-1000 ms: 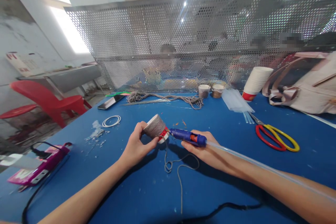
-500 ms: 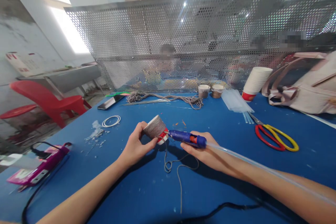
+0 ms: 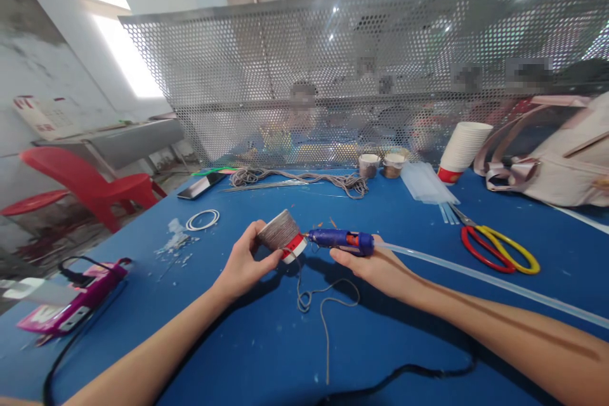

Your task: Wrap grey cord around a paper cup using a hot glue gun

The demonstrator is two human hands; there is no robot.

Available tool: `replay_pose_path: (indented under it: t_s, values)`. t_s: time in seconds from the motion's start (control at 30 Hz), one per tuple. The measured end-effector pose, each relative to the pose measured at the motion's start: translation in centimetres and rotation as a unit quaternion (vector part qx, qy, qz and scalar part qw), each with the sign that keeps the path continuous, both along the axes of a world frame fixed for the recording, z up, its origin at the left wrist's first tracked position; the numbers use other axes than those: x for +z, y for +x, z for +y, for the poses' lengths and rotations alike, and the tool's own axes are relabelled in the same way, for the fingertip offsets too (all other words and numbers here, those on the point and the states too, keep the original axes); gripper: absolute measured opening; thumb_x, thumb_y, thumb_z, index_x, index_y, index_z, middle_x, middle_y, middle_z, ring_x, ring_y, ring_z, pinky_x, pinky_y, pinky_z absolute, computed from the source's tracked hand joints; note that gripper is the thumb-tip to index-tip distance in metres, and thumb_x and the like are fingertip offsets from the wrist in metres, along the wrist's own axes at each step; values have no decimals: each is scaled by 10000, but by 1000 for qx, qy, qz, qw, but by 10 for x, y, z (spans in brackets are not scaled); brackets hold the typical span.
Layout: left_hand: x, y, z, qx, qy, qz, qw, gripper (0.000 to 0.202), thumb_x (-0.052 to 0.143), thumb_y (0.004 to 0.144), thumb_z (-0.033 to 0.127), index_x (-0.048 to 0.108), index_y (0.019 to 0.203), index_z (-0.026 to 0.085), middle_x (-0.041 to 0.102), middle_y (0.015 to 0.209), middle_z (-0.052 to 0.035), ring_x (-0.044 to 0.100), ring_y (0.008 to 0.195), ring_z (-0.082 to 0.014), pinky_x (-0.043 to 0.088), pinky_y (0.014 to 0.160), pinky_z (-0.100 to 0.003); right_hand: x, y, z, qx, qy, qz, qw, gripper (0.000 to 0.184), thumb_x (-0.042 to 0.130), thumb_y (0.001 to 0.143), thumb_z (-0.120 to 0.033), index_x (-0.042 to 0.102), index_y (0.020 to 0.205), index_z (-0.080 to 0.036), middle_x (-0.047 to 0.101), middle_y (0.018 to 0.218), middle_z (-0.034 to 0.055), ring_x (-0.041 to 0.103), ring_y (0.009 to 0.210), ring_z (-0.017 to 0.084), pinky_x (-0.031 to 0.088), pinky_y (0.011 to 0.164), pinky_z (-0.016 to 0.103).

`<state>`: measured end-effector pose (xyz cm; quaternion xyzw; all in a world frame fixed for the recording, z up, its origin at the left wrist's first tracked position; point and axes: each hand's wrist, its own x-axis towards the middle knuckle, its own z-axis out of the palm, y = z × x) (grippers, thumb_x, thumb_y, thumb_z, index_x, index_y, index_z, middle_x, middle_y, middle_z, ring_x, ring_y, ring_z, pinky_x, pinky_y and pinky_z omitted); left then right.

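Observation:
Tilted in my left hand is a paper cup, mostly wrapped in grey-brown cord, with a red and white band bare near its lower end. My left thumb presses by that band. Loose cord trails from the cup onto the blue table. A blue hot glue gun lies in my right hand, its nozzle pointing left, close beside the cup's bare band; whether it touches I cannot tell. From the gun's back a long clear glue stick runs out over my right forearm.
Scissors, glue sticks, stacked paper cups and a bag are on the right. Two wrapped cups and a cord bundle stand behind. Leftward are a white ring, a phone and a purple power strip.
The glue gun has swung slightly, with its glue stick now lying higher on the right. Its nozzle has drawn a little away from the cup, exposing more of the red band.

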<state>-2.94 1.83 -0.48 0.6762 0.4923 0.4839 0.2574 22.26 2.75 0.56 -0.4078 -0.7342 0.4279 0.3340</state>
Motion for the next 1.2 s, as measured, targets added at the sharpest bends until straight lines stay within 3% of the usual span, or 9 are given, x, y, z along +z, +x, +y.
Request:
replay_pose_path:
  t_s: [0.23,0.43,0.53,0.67,0.83,1.03,1.13,1.2]
  values:
    - [8,2,-4,25,-33,1,999,252,656,669,332,486,794,195,524,755,15,515,701,-140,446,657,-270,3,4,3,12,-25,2,1000,325,561,821,-432,576,621,-177,505,542,-27,395,453,79,303,440,214]
    - [9,3,-5,34,-20,0,999,237,656,665,317,487,780,196,519,740,21,509,684,-132,457,649,-269,2,6,21,-48,-41,9,998,349,547,825,-476,686,829,-155,493,451,-43,457,439,105,358,475,229]
    - [6,4,-6,27,1,16,1000,214,645,677,292,480,778,198,493,742,27,502,685,-126,447,651,-263,-2,5,41,-84,-12,-12,996,348,596,797,-460,711,935,-163,628,601,1,546,544,134,400,522,240]
    - [3,5,-7,21,17,52,998,216,636,694,281,470,807,202,478,763,26,497,701,-128,438,668,-268,-11,3,67,-71,36,-79,994,311,613,787,-387,730,988,-180,713,805,21,629,742,186,464,679,278]
    - [2,5,-8,7,28,78,997,195,620,734,299,472,820,203,499,788,8,511,733,-146,445,705,-295,-23,3,80,-111,35,-125,985,284,638,754,-425,721,870,-180,709,786,31,635,795,229,467,735,323]
    - [1,4,-8,30,36,76,996,203,620,729,312,482,837,208,503,796,7,516,729,-152,448,703,-299,-17,22,63,-151,72,-125,978,300,697,703,-422,645,888,-192,670,815,21,601,767,190,452,707,298]
    - [4,3,-10,69,58,82,993,197,615,728,317,481,824,210,500,789,6,508,724,-155,440,691,-298,-10,38,38,-202,77,-129,968,272,654,730,-441,551,789,-196,565,681,-21,520,634,152,411,622,285]
    - [7,6,-11,90,79,92,989,188,613,723,320,479,798,212,495,773,7,488,706,-154,425,669,-296,-6,45,17,-169,37,-82,982,256,592,777,-437,497,737,-203,491,623,-47,467,580,126,386,579,268]
